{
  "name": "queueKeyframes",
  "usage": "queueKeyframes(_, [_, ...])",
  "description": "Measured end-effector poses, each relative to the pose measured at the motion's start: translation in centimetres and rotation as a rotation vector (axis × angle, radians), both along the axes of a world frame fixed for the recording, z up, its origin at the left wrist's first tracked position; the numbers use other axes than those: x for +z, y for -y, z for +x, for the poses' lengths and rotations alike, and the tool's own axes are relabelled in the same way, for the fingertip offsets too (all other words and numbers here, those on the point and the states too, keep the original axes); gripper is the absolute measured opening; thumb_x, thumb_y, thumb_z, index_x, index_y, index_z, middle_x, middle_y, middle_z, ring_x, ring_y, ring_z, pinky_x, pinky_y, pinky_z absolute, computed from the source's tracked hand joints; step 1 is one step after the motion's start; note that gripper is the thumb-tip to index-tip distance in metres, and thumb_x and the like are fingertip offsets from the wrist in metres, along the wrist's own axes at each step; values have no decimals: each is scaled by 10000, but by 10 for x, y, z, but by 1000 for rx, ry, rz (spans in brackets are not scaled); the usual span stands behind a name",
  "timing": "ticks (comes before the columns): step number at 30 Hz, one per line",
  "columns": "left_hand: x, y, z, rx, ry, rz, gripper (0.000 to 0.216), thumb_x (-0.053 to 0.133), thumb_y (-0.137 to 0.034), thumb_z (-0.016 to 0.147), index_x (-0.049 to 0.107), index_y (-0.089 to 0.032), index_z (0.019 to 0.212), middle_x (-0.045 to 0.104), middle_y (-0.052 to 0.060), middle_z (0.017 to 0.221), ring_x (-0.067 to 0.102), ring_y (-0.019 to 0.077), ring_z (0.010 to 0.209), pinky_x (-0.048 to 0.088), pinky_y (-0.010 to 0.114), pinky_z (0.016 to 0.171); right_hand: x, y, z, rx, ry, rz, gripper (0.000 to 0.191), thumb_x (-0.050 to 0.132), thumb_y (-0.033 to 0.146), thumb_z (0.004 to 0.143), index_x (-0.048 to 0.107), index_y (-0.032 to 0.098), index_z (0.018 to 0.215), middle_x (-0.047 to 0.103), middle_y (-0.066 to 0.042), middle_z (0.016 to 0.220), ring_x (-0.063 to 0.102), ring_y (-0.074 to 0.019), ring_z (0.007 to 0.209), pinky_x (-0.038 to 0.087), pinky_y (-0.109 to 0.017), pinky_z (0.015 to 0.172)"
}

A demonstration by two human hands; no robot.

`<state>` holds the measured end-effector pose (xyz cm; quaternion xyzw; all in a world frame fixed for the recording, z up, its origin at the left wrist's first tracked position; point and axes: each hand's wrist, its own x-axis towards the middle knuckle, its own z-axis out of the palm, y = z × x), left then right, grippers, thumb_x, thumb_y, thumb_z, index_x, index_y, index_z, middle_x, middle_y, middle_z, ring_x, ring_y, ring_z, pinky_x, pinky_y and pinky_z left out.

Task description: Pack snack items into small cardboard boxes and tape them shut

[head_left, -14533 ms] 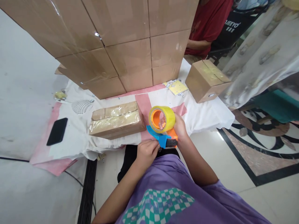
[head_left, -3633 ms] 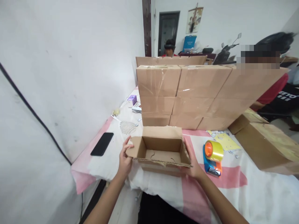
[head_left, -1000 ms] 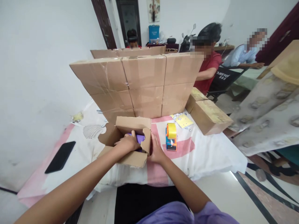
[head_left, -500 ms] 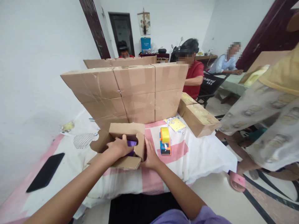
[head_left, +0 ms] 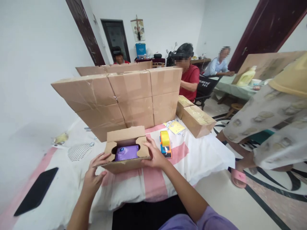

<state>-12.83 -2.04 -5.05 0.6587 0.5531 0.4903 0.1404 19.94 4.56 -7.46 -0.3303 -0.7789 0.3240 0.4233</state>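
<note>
Both hands are on an open carton [head_left: 124, 166], the right hand [head_left: 154, 155] clasping its right end and the left hand [head_left: 94, 171] at its left end. It stands on a table cloth [head_left: 206, 161] at the near edge, with a purple pack [head_left: 127, 154] lying inside. Close behind rises a stack of cardboard boxes [head_left: 136, 95], shutting off the table beyond. To the carton's right stands a tape dispenser [head_left: 165, 142] (yellow roll uppermost); past it lie a yellow sheet [head_left: 177, 127] and two sealed boxes [head_left: 199, 121]. On the left are a white mesh piece [head_left: 79, 152] and a black phone [head_left: 35, 191]. A co-worker in red [head_left: 191, 78] sits behind the stack, and a person in patterned trousers [head_left: 266, 127] stands off to the right. At the carton's ends, notched flaps lean in over the pack, partly covering it. The right thumb presses the front wall while the fingers reach along the end flap. The left hand is spread, its fingers touching the flap edge, its thumb well apart below them.
</note>
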Motion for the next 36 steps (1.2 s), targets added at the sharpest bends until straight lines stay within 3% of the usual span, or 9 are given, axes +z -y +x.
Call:
queueKeyframes(4, [11, 3, 35, 248, 46, 28, 411, 599, -650, 861, 689, -250, 836, 703, 93, 991, 621, 334, 1146, 471, 544, 1098, 25, -2, 7, 4, -48, 61, 472, 789, 525, 787, 637, 223, 1117, 387, -155, 1557, 395, -359, 1498, 357, -498, 1224])
queueKeyframes(7, [11, 6, 50, 317, 118, -50, 372, 650, -602, 833, 647, -230, 846, 651, 72, 979, 605, 310, 1099, 488, 512, 1054, 38, -8, 8, 21, -78, 39, 366, 739, 501, 835, 637, 217, 1041, 470, -153, 1485, 487, -336, 1420, 391, -483, 1191])
queueKeyframes(14, [9, 2, 61, 365, 389, -214, 930, 769, -541, 736, 334, -270, 1512, 346, 151, 1630, 497, 321, 1389, 513, 435, 1038, 28, -29, -11, 63, -447, -197, 786, 623, 641, 876, 379, 288, 1534, 534, -121, 1479, 491, -288, 1434, 382, -462, 1200])
queueKeyframes(17, [17, 6, 57, 376, 227, -158, 1013, 759, -547, 751, 257, -266, 1585, 248, 183, 1680, 460, 351, 1434, 494, 482, 1072, 27, -32, -11, 12, -426, -111, 721, 552, 694, 906, 475, 269, 1483, 615, -116, 1330, 576, -287, 1304, 436, -459, 1143])
queueKeyframes(22, [50, 11, 74, 203, -422, -55, 504, 551, -512, 964, 597, -260, 1399, 574, 109, 1514, 462, 332, 1447, 270, 531, 1246, 43, -32, 6, -5, -75, 161, 488, 472, 664, 982, 743, 264, 1044, 695, -92, 1135, 578, -312, 1181, 398, -529, 1126])
queueKeyframes(25, [66, 5, 96, -18, -659, -188, 513, 544, -544, 964, 634, -289, 1399, 621, 68, 1486, 515, 342, 1392, 311, 496, 1215, 51, -25, 21, -49, 76, 222, 397, 463, 561, 1021, 748, 291, 1083, 715, -66, 1198, 515, -334, 1270, 325, -571, 1172])
queueKeyframes(28, [70, -3, 107, -25, -744, -254, 623, 591, -612, 919, 625, -268, 1437, 623, 70, 1484, 518, 371, 1362, 366, 480, 1167, 42, -20, 44, -333, 3, 260, 294, 592, 468, 969, 684, 279, 1176, 680, -83, 1264, 499, -343, 1313, 300, -593, 1199])
queueKeyframes(32, [66, -3, 108, -43, -808, -292, 657, 572, -626, 929, 610, -242, 1462, 619, 76, 1491, 528, 388, 1337, 368, 499, 1153, 8, -27, 71, -689, -416, -143, 497, 709, 518, 830, 522, 254, 1208, 630, -101, 1214, 628, -275, 1125, 512, -498, 1045])
queueKeyframes(36, [60, 5, 109, -35, -855, -298, 665, 518, -557, 973, 490, -246, 1560, 526, 97, 1580, 449, 383, 1451, 279, 526, 1219, -16, -39, 77, -464, -490, -462, 496, 737, 585, 765, 543, 234, 1057, 709, -55, 997, 712, -242, 908, 606, -416, 829])
